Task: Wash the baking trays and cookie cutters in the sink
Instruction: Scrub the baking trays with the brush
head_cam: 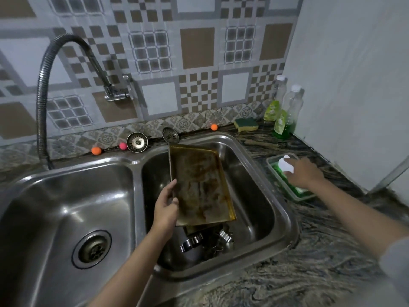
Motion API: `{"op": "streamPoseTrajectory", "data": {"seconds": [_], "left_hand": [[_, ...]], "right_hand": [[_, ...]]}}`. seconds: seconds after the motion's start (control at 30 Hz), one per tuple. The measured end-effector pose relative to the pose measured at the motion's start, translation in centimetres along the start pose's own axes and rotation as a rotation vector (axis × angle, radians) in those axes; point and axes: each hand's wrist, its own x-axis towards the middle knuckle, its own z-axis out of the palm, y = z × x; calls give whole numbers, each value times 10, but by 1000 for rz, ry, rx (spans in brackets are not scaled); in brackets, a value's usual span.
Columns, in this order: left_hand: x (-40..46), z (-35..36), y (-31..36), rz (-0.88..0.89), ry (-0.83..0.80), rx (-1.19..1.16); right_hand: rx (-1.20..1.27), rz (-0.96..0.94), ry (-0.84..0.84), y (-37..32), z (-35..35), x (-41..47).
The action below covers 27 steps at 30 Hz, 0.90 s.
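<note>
A stained, browned baking tray (200,185) stands tilted in the right basin of the double sink (261,182). My left hand (166,207) grips the tray's left edge. Under the tray's lower end lie metal cookie cutters (208,240) on the basin floor. My right hand (303,171) reaches over a small clear plastic container (294,197) on the counter and rests on a white sponge-like object (285,165) lying in green liquid; I cannot tell if the fingers are closed on it.
The left basin (66,207) has its drain open. A flexible tap hose (44,96) arches over it. Two strainer plugs (137,141) and small coloured balls (96,150) line the sink's back ledge. A green-yellow sponge (245,124) and soap bottles (287,116) stand at the back right.
</note>
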Motion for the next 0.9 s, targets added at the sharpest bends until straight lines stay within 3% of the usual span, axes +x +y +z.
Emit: {"op": "streamPoseTrajectory", "data": {"seconds": [0.2, 0.4, 0.57, 0.77, 0.9], "left_hand": [[-3, 44, -7, 70, 219, -9], [-15, 83, -15, 95, 342, -14], [-29, 111, -12, 133, 345, 7], [-47, 110, -8, 183, 392, -19], [-58, 91, -8, 159, 372, -34]], "right_hand": [[324, -113, 111, 22, 4, 22], [445, -406, 283, 8, -39, 6], [710, -626, 182, -61, -34, -41], [504, -649, 201, -110, 21, -49], [494, -676, 168, -122, 36, -59]]}}
